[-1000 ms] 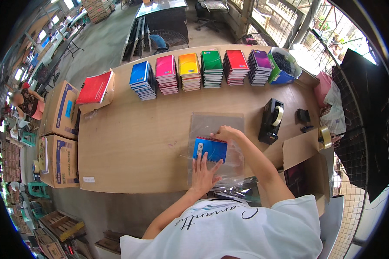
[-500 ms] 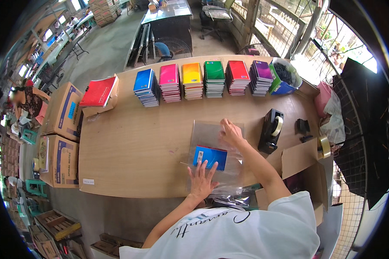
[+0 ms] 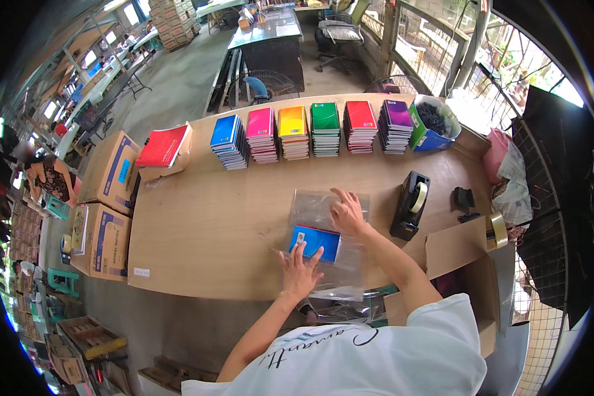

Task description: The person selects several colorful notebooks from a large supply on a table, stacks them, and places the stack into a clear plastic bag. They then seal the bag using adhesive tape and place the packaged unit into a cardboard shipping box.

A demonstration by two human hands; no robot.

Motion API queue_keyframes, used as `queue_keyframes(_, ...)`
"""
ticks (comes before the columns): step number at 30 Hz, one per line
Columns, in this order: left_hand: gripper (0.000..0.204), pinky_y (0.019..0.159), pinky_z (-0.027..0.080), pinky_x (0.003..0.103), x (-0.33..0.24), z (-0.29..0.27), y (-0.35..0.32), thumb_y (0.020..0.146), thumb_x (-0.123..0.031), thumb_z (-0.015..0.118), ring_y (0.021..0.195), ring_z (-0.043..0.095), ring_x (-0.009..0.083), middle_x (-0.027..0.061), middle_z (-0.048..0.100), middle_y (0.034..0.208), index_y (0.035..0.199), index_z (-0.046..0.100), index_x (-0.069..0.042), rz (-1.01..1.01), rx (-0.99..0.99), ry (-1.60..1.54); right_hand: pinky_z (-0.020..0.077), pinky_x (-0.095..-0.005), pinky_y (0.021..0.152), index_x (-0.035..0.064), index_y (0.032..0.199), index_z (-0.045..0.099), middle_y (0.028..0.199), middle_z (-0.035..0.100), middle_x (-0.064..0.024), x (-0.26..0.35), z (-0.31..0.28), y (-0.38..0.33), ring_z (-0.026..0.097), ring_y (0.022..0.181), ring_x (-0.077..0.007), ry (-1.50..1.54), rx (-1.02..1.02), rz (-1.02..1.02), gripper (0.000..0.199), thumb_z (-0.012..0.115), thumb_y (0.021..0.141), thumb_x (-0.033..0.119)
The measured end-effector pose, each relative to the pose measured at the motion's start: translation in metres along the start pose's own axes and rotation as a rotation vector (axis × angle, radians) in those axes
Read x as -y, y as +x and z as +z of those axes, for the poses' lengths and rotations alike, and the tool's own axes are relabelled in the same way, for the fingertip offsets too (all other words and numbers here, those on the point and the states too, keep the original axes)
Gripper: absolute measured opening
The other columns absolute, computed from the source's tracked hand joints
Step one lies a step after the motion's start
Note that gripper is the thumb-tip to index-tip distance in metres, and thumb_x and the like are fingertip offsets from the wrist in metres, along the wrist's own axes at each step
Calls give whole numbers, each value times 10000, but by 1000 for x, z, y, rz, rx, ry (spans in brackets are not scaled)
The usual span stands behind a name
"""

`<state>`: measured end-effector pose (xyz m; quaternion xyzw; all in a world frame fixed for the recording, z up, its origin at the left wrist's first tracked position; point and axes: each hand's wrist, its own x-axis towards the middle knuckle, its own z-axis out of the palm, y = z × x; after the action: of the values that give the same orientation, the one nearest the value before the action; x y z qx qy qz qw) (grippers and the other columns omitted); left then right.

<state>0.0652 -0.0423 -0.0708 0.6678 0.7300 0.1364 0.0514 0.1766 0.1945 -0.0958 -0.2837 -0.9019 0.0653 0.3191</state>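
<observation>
A blue spiral notebook [image 3: 318, 244] lies on a clear plastic sheet or bag [image 3: 310, 203] near the front edge of the table. My left hand [image 3: 301, 274] rests with spread fingers, its fingertips on the notebook's lower left part. Just above the notebook, my right hand [image 3: 347, 211] is over the upper part of the plastic, fingers apart and slightly bent, with nothing visibly held. I cannot tell whether the notebook is under a layer of the plastic. More clear plastic [image 3: 350, 307] hangs by the table's front edge, next to my shirt.
Stacks of blue [image 3: 226, 131], pink [image 3: 261, 123], yellow [image 3: 292, 121], green [image 3: 325, 116], red [image 3: 360, 115] and purple notebooks [image 3: 398, 114] line the back. A black tape dispenser [image 3: 406, 218] stands right, near an open carton [image 3: 459, 244]. Cartons [image 3: 109, 241] flank the left edge.
My right hand's fingers have gone from closed together to spread apart over the plastic. My left hand stays on the notebook. The whole view has shifted slightly.
</observation>
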Motion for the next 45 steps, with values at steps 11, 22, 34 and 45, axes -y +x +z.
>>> queue_keyframes(11, 806, 1054, 210, 655, -5, -9, 6, 721, -388, 763, 1307, 277, 410, 191, 273, 1390, 1420, 364, -338, 23, -63, 7, 540, -395, 737, 169, 812, 734, 890, 703, -78, -18, 7, 59, 664, 847, -308, 224, 624, 284, 172, 634, 673, 168)
queue_keyframes(22, 1047, 1120, 167, 566, 9, -4, 9, 544, -444, 854, 1384, 92, 501, 297, 55, 1507, 1442, 324, -354, 89, 63, -126, 513, -431, 669, 90, 722, 679, 790, 600, -106, 90, -2, -10, 621, 798, -304, 54, 224, 147, 96, 623, 652, 57)
queue_keyframes(34, 1132, 1105, 158, 587, 8, 12, 28, 507, -494, 845, 1384, 75, 526, 316, 20, 1516, 1455, 332, -149, -14, 81, -55, 479, -422, 662, 65, 751, 672, 753, 579, -107, 122, 4, -29, 607, 771, -306, 0, 140, 358, 83, 626, 693, 27)
queue_keyframes(45, 1130, 1091, 89, 637, 9, 35, 40, 673, -544, 721, 1390, 7, 527, 311, 11, 1519, 1469, 153, 23, -64, 44, 49, 483, -423, 694, 34, 714, 630, 796, 571, -109, 135, -2, -26, 591, 816, -308, -40, 218, 298, 42, 612, 677, 41)
